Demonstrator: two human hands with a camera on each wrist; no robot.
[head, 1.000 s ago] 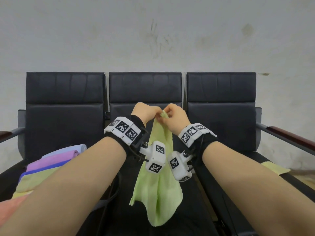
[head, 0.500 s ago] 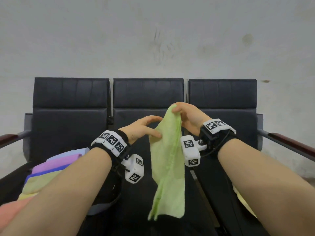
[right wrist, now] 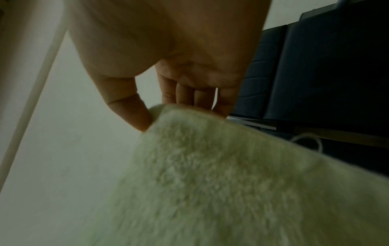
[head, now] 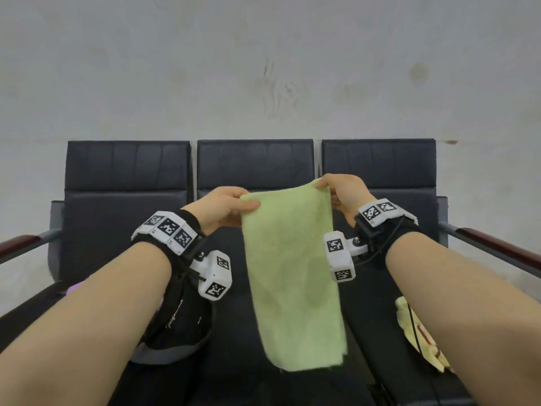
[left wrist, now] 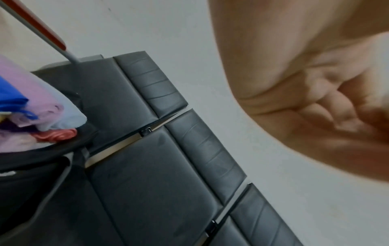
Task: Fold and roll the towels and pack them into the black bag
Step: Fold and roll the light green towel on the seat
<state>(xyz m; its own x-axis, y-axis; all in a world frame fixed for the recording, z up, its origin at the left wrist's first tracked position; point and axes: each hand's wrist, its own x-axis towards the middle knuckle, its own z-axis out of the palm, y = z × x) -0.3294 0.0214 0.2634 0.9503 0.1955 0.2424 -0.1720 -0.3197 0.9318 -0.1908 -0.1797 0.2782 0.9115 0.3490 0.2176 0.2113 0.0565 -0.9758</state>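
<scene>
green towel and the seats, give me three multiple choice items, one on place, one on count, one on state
1. Where does the green towel hang?
A. before the middle seat
B. on the left armrest
C. inside the black bag

2. How many seat backs stand in the row?
A. two
B. three
C. five

3. How is the towel held?
A. left hand alone
B. lying flat, untouched
C. both hands pinch its top corners

Key: 1 A, it hangs in front of the middle seat. 2 B, the head view shows three backs. 3 C, the left hand and right hand each pinch a top corner.
</scene>
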